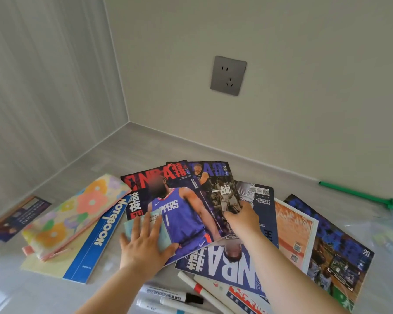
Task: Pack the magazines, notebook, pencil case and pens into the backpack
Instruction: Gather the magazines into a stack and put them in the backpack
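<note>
Several basketball magazines lie fanned out on the grey floor. The top magazine (182, 207) shows a player in a blue jersey. My left hand (145, 243) rests flat with fingers spread on its lower left corner, over a pale blue card. My right hand (243, 218) grips the right edge of that same magazine, thumb on top. A blue and yellow notebook (95, 241) lies to the left, with a floral pencil case (75, 211) on top of it. Several white marker pens (177, 298) lie near the bottom edge. No backpack is in view.
The floor meets two walls in a corner behind the pile; a grey wall socket (228, 75) sits on the right wall. A green stick (359, 196) and clear plastic wrap (386, 232) lie at right. Another printed sheet (16, 218) lies far left.
</note>
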